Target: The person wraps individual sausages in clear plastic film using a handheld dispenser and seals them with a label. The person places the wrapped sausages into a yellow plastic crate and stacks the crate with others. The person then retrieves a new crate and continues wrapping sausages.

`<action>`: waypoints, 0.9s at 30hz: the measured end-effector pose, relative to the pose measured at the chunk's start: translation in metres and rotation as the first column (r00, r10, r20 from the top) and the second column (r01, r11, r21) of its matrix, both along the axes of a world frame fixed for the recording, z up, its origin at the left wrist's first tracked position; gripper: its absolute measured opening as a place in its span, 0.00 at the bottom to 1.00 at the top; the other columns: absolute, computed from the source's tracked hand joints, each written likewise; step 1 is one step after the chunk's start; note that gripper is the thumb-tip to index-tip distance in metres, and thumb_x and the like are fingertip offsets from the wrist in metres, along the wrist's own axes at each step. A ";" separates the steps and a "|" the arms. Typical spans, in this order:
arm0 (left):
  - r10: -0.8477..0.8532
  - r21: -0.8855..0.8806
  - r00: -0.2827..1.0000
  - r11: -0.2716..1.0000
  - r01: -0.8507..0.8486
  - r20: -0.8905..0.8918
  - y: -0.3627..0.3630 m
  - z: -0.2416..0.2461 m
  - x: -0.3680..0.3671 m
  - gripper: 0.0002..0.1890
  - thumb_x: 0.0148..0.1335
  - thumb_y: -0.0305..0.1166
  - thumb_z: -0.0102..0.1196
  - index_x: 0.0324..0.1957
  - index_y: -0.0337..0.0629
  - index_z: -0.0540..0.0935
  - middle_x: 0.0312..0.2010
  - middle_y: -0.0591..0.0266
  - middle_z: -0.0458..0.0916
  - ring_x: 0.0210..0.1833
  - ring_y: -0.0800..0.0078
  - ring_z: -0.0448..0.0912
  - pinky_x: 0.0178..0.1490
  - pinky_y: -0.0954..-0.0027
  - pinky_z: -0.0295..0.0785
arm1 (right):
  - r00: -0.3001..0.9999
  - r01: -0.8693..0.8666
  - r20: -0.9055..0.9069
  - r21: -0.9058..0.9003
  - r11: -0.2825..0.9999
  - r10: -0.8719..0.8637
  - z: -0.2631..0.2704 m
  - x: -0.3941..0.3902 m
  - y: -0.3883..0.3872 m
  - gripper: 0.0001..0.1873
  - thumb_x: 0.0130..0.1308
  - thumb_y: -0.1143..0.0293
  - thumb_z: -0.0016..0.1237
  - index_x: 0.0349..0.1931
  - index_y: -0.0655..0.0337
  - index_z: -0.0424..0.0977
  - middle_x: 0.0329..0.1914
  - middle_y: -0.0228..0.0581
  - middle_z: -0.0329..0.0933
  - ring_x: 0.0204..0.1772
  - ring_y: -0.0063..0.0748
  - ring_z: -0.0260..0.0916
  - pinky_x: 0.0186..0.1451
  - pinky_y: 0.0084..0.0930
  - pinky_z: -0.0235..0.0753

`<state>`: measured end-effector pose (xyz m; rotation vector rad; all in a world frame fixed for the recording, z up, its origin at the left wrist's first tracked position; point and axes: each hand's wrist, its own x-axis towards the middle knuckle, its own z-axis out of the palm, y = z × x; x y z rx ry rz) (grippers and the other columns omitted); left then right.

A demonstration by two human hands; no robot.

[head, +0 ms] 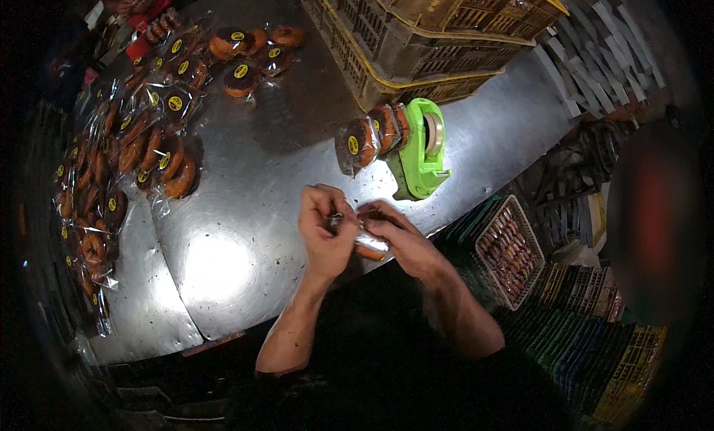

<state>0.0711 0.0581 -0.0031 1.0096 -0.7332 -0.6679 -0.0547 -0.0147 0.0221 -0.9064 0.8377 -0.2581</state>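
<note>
Close to the table's near edge, a doughnut in clear plastic wrap (371, 248) is between my two hands, partly covered by them. My left hand (326, 230) has its fingers curled in, with thumb and fingertips pinched at the top of the wrap. From the other side, my right hand (400, 234) grips the wrap beside those fingertips. Just beyond the hands stands a lime-green tape dispenser (414, 160) with a tape roll (433, 134) in it. Several bagged doughnuts with yellow labels (360, 144) are lined up against its left side.
Many bagged doughnuts (131, 149) are spread over the left of the metal table (251, 174). Stacked plastic crates (424, 57) rise at the back. On the right, below the table edge, is a pale basket of packed goods (536, 263). A person (136, 4) is at the far left.
</note>
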 end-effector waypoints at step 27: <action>0.525 0.591 0.848 0.663 -0.459 0.070 -0.109 0.003 -0.019 0.36 0.64 0.45 0.55 0.68 0.38 0.58 0.67 0.49 0.58 0.66 0.58 0.64 0.66 0.57 0.60 | 0.665 0.568 0.277 0.414 0.711 -0.693 -0.067 -0.034 -0.337 0.37 0.68 0.40 0.39 0.61 0.66 0.54 0.58 0.56 0.57 0.70 0.56 0.49 0.72 0.51 0.55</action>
